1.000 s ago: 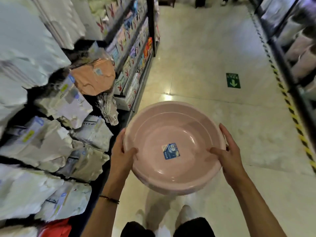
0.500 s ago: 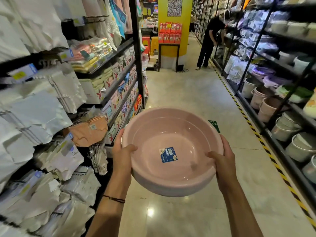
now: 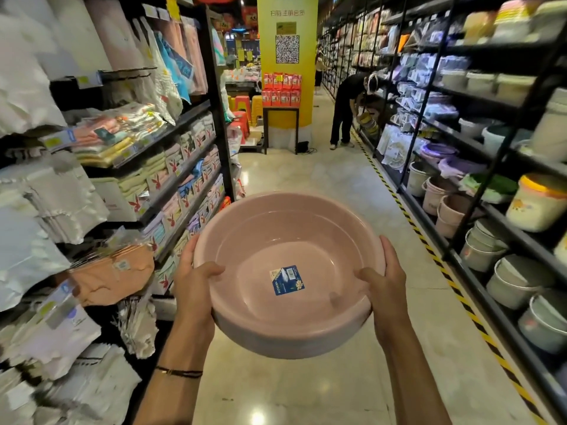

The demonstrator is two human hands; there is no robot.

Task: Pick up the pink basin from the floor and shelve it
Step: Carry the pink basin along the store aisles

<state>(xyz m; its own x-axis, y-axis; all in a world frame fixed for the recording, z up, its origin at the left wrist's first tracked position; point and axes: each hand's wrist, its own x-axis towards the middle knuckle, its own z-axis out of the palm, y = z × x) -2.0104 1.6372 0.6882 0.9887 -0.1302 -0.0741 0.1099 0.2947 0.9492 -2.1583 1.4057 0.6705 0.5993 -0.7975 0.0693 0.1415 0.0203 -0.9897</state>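
The left hand (image 3: 191,289) and right hand (image 3: 387,286) clasp opposite rims of the pink basin (image 3: 288,271), held above the glossy floor (image 3: 334,191); towel shelves (image 3: 171,167) left, shelves (image 3: 478,210) of what look like buckets right.

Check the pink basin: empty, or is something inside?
Empty. The pink basin, held by the left hand and right hand, shows only a blue label stuck on its bare floor.

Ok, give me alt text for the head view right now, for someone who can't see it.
Two bare hands, left hand and right hand, hold a pink basin by its rim above a shop aisle floor. Basins and buckets fill the shelves on the right.
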